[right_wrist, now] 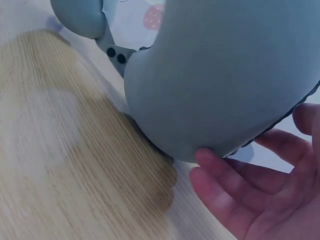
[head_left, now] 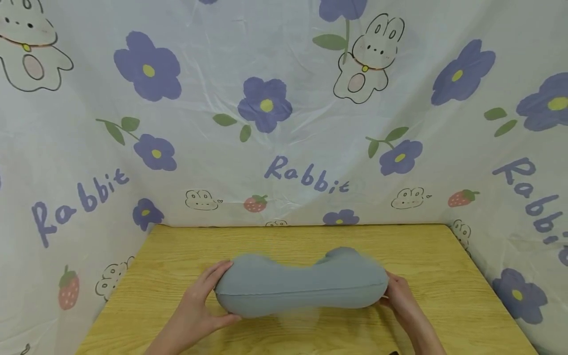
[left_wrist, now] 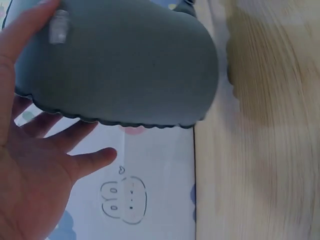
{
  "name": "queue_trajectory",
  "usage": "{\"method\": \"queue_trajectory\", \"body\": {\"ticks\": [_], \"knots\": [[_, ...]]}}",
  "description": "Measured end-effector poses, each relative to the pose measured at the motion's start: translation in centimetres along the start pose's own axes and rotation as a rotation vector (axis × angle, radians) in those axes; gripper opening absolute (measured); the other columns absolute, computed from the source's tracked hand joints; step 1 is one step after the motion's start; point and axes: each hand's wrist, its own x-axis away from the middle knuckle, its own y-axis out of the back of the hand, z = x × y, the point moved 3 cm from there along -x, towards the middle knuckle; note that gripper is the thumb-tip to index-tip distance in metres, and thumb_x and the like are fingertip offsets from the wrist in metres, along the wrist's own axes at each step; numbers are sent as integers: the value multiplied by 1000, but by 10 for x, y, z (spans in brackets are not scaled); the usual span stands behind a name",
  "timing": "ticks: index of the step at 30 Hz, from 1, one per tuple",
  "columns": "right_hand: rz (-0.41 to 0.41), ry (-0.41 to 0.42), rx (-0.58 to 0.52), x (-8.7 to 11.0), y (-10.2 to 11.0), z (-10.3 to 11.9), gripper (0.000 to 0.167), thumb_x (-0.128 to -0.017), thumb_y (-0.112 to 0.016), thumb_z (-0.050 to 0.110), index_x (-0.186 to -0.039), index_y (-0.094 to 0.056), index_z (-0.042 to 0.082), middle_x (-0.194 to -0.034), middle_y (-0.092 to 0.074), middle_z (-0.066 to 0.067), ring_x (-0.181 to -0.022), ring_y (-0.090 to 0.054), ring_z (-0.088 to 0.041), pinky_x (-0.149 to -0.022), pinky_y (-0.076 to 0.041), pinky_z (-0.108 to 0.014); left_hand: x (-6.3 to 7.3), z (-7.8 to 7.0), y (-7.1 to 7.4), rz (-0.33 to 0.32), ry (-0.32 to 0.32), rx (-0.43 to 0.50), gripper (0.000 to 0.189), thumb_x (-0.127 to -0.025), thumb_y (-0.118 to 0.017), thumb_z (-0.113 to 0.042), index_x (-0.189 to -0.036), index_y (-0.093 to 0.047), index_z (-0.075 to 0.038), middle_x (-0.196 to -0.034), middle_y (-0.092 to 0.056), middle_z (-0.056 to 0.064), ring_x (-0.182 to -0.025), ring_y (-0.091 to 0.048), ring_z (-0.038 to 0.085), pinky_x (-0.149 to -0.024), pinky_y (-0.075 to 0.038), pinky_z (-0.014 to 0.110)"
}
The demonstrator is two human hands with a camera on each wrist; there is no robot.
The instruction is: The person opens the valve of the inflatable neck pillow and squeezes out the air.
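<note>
A grey-blue inflatable neck pillow [head_left: 301,283] is held slightly above the wooden table, its long seamed side toward me and its two rounded ends curving away. My left hand [head_left: 194,311] grips the left end, fingers over the upper edge and thumb along the lower edge. At the opposite end, my right hand [head_left: 405,300] holds the pillow by its side, part of the fingers hidden behind it. A clear valve [left_wrist: 59,26] shows on the surface by the left hand in the left wrist view. In the right wrist view, a short strap [right_wrist: 117,54] with two dark snaps spans between the pillow's ends.
The wood-grain table [head_left: 186,246] lies beneath the pillow. A white cloth [head_left: 301,143] printed with rabbits, flowers and strawberries hangs behind it and along both sides. A small dark object [head_left: 393,353] just shows at the bottom edge of the head view.
</note>
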Motion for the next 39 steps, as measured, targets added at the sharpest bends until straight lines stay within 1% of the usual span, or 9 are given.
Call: {"method": "queue_trajectory", "body": {"ticks": [4,7,10,15,18,25,31,36,39], "knots": [[6,30,-10,-2,-1,3,40,-111,-44,32,-120,-70,2,-100,-66,-4,-89,-64,-17,-83,-57,-40,-3,-4,-1,-9,81,91,99,-68,-98,-38,-152,-49,-18,-143,-55,3,-126,-58,31,-90,-56,54],[28,78,12,-2,-5,6,61,-111,-38,48,-142,-57,-1,-128,-62,-9,-108,-61,-16,-99,-52,-47,-6,-6,-3,-24,178,143,91,-75,-93,-39,-152,-48,-20,-139,-57,4,-124,-59,29,-91,-55,53],[53,112,29,-2,-9,8,77,-109,-30,58,-154,-41,-4,-147,-49,-19,-127,-53,-25,-110,-42,-55,-10,-9,-5,-25,303,210,81,-86,-85,-38,-155,-45,-21,-140,-57,8,-121,-60,29,-87,-56,48],[92,111,31,-2,-17,8,79,-109,-24,57,-160,-26,-4,-159,-32,-26,-145,-33,-40,-116,-29,-61,-17,-9,-9,-19,491,317,72,-93,-76,-45,-154,-47,-19,-145,-54,15,-116,-62,31,-79,-58,39],[93,113,39,-2,-19,8,74,-111,-26,53,-161,-24,-2,-161,-29,-26,-145,-32,-41,-116,-30,-60,-16,-6,-9,-30,564,326,67,-94,-74,-47,-149,-53,-15,-139,-60,15,-108,-65,27,-75,-59,37],[70,110,5,-3,-22,11,66,-110,-46,44,-159,-32,2,-162,-31,-21,-146,-33,-35,-117,-31,-57,-9,4,-12,-30,658,348,58,-96,-71,-48,-132,-67,-3,-128,-67,15,-102,-69,24,-76,-60,39],[68,153,55,-2,-23,11,62,-108,-54,34,-157,-36,1,-160,-35,-23,-146,-34,-38,-118,-27,-58,-1,12,-20,14,721,418,65,-98,-67,-50,-146,-55,-7,-121,-66,16,-91,-71,23,-59,-59,37],[-14,188,151,-4,-22,8,58,-107,-59,28,-154,-42,0,-153,-43,-25,-140,-42,-37,-112,-37,-52,7,12,-30,162,715,533,72,-102,-62,-45,-159,-37,-8,-131,-59,26,-87,-71,28,-53,-59,45],[-66,176,187,-3,-21,6,56,-105,-62,29,-152,-47,1,-150,-47,-25,-135,-48,-37,-106,-43,-51,12,11,-34,271,693,582,74,-106,-54,-47,-160,-31,-2,-133,-56,31,-86,-70,30,-54,-59,47]]}}
